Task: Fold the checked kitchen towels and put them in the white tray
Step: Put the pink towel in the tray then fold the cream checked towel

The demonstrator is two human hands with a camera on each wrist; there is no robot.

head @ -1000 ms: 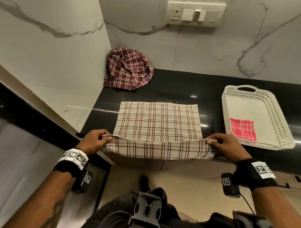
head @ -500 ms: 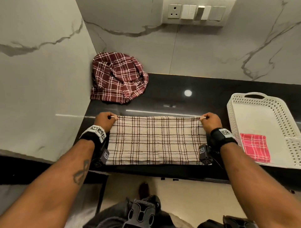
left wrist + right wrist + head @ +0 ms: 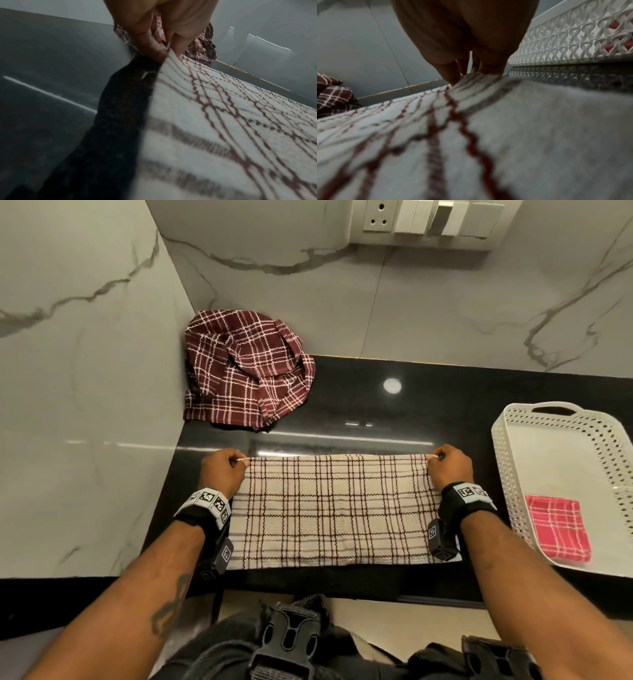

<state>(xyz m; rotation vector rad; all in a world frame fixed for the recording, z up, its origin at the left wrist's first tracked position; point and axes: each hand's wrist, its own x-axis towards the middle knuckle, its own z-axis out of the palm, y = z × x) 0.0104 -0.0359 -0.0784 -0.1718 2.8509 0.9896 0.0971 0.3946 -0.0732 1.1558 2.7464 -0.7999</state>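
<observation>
Black counter and what lies on it

A beige towel lies flat near the front edge, a maroon towel sits crumpled in the back left corner, and a white tray stands at the right.

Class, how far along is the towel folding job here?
Done: red towel folded in the white tray. In hand: left hand and right hand pinch the half-folded beige towel's far corners. Left: finishing it, then the crumpled maroon towel.

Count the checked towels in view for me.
3: a beige towel pinched at its far corners by both hands, a crumpled maroon towel in the corner, a folded red towel in the white tray.
</observation>
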